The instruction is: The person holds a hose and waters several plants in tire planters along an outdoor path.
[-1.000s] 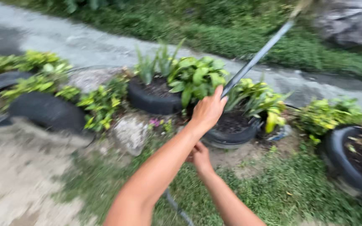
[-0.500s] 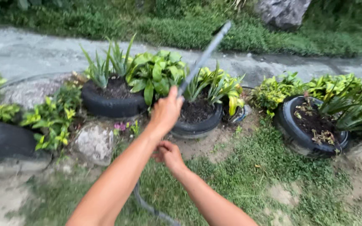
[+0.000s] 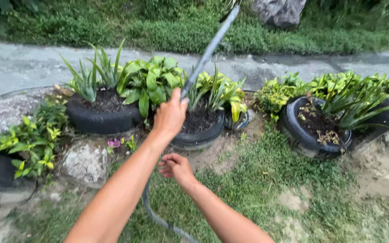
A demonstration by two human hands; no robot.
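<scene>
left hand clenched on grey hose, aiming it up over tyre planters | right hand loosely curled by lower hose, grip unclear

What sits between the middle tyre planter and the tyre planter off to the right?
In the head view, between the middle tyre planter and the right tyre planter: yellow-green leafy plants, then grass and a bare dirt patch.

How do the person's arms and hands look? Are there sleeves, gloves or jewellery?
Both arms are bare as far as the picture shows: no sleeves are in view. The left hand and the right hand wear no gloves. No watch, bracelet or ring can be seen on the wrists or fingers. The forearms are slim and long, without visible marks or tattoos.
</scene>
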